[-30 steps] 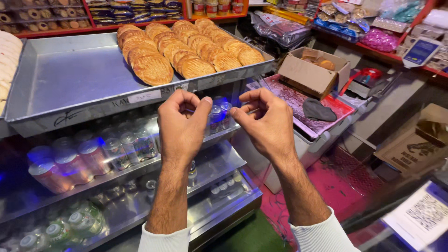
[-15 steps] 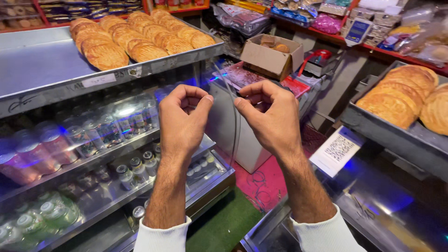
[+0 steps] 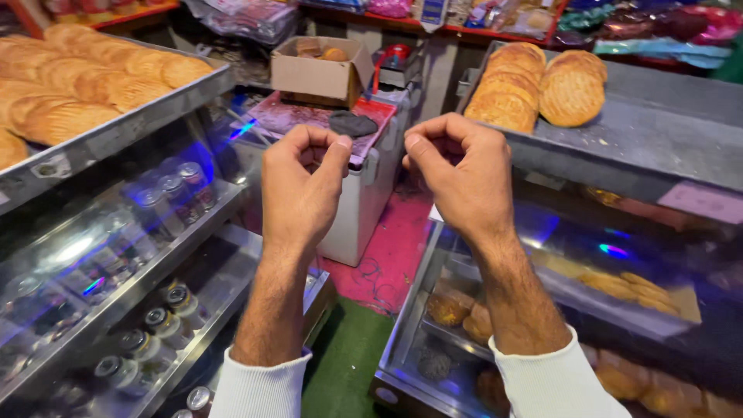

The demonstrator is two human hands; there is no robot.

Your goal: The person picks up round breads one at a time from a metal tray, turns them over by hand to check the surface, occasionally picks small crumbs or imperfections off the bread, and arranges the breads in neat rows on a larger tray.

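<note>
Two bare hands are held up in the middle of the frame. The left hand (image 3: 298, 193) is curled tight, with its thumb pressed on the side of its first finger. The right hand (image 3: 464, 178) is curled the same way, thumb tip close to its bent fingers. Both hands are closed in a small pinch. I cannot tell if something very thin sits inside either pinch, as nothing shows there. The hands are near each other but do not touch.

Right behind them, in the upper middle of the frame, is a white plastic box with a pink-red top (image 3: 364, 193). A dark flat round lump (image 3: 352, 122) lies on that top. A brown cardboard box (image 3: 317, 73) is just behind it.

At the upper left is a long grey metal tray (image 3: 155, 116) full of round golden flat breads (image 3: 101, 85). At the upper right is another grey metal tray (image 3: 658, 131) with a small pile of round golden breads (image 3: 534, 77).

A glass case with shiny drink cans (image 3: 162, 201) is at the lower left. A glass case with baked buns (image 3: 611, 282) is at the lower right.

To hold a pinch like this well, I think the hands should be level and steady, with the elbows kept in, away from the tray edges on both sides.
</note>
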